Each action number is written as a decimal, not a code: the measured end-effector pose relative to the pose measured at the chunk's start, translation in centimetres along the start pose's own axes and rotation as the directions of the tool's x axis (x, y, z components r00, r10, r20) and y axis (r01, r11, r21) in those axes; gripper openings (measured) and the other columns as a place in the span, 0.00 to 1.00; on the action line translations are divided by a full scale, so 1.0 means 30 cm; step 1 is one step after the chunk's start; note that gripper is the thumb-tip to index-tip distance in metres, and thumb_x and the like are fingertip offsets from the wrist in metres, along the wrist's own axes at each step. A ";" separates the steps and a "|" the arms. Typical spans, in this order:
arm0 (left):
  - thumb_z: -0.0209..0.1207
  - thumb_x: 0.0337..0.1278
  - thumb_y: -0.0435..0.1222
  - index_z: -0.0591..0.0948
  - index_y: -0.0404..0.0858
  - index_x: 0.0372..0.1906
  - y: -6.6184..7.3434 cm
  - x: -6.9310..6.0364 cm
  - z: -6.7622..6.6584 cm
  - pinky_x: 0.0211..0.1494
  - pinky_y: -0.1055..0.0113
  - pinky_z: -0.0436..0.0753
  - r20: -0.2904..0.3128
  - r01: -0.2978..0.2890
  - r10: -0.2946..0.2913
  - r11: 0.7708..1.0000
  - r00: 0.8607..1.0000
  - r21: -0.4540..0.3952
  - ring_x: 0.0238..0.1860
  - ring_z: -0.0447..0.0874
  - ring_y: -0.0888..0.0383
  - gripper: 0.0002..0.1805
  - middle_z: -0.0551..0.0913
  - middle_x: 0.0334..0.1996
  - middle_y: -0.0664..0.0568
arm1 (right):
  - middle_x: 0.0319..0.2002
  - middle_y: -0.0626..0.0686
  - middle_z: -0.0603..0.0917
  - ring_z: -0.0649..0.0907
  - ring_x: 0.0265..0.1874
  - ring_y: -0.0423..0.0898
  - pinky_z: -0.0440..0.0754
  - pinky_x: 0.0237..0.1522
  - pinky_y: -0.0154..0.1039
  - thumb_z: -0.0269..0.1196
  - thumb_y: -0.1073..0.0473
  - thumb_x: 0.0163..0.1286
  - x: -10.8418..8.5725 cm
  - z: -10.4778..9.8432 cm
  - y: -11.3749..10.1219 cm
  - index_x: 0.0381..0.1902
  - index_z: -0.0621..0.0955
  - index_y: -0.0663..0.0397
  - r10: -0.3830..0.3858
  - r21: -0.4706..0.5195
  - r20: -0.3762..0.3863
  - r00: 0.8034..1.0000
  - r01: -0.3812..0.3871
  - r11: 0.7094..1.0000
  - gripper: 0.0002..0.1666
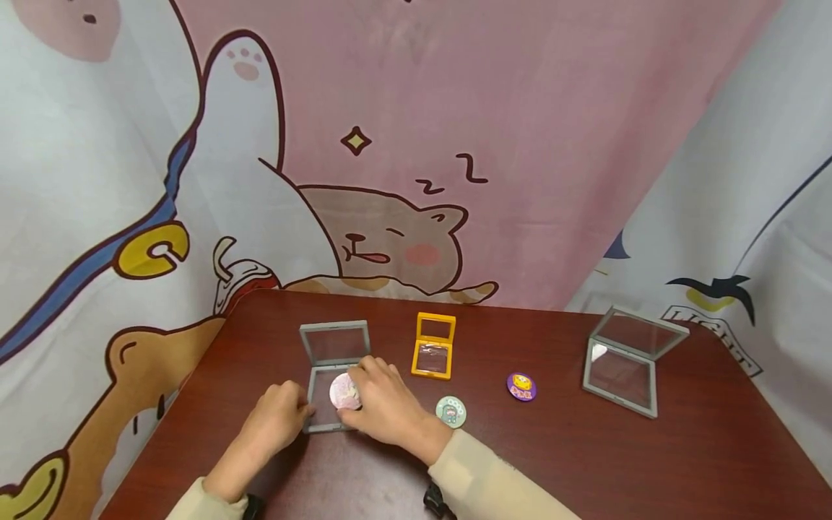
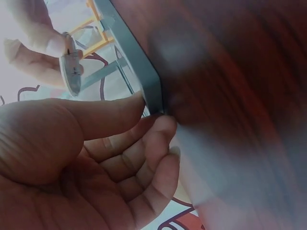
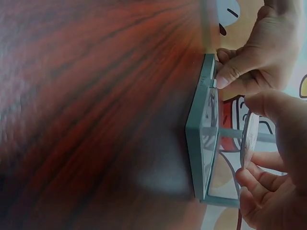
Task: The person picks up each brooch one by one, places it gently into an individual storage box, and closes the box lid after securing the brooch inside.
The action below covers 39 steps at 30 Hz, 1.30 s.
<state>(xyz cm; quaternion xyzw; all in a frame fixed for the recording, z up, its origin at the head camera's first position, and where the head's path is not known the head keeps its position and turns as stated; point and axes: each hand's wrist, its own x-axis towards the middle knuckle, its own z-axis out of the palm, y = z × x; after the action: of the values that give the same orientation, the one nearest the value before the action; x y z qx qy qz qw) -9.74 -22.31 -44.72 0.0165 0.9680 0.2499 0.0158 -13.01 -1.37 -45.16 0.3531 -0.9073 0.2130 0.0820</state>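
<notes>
A grey hinged frame (image 1: 335, 325) lies open at the left of the table, its lid raised at the back. My left hand (image 1: 276, 419) pinches the frame's near left corner between thumb and fingers, as the left wrist view (image 2: 110, 143) also shows. A round pink badge (image 1: 344, 391) is held by its edge in my right hand (image 1: 390, 408), just above the frame's lower panel. In the right wrist view the badge (image 3: 249, 139) stands apart from the frame (image 3: 194, 139), gripped between the thumb and fingers of my right hand (image 3: 280, 153).
Right of my hands are a small open yellow frame (image 1: 432, 375), a green round badge (image 1: 451, 412) and a purple round badge (image 1: 522, 386). Another open grey frame (image 1: 620, 399) stands at the far right. A cartoon-print curtain (image 1: 520, 144) hangs behind the table (image 1: 552, 462).
</notes>
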 end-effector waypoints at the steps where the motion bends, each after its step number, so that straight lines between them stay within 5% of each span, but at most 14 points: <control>1: 0.71 0.56 0.27 0.74 0.43 0.13 0.002 -0.001 0.000 0.24 0.61 0.69 -0.001 -0.002 0.002 1.000 1.000 0.002 0.20 0.69 0.56 0.22 0.70 0.13 0.56 | 0.45 0.49 0.80 0.78 0.45 0.45 0.76 0.49 0.40 0.75 0.47 0.60 0.000 0.004 -0.002 0.51 0.84 0.55 -0.003 -0.004 0.001 1.000 0.003 1.000 0.27; 29: 0.73 0.53 0.26 0.72 0.43 0.12 0.013 -0.023 0.013 0.24 0.61 0.67 -0.007 -0.021 0.020 1.000 1.000 -0.011 0.20 0.68 0.56 0.24 0.69 0.14 0.56 | 0.43 0.47 0.82 0.79 0.44 0.44 0.70 0.41 0.37 0.76 0.40 0.61 -0.005 0.064 -0.015 0.48 0.85 0.50 -0.020 -0.181 0.101 0.995 0.038 0.983 0.26; 39: 0.73 0.52 0.27 0.70 0.43 0.11 0.013 -0.013 0.012 0.24 0.61 0.68 -0.010 -0.024 0.025 1.000 1.000 0.004 0.21 0.68 0.56 0.25 0.68 0.13 0.56 | 0.43 0.46 0.85 0.80 0.44 0.44 0.74 0.41 0.37 0.71 0.55 0.70 0.006 -0.024 0.012 0.48 0.88 0.51 -0.098 -0.072 -0.067 0.993 0.093 0.993 0.11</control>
<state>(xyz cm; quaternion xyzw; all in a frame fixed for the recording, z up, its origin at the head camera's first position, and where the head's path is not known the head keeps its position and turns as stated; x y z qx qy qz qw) -9.34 -21.80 -44.84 0.0271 0.9683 0.2483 0.0077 -13.37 -0.92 -44.57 0.3853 -0.8928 0.1898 0.1360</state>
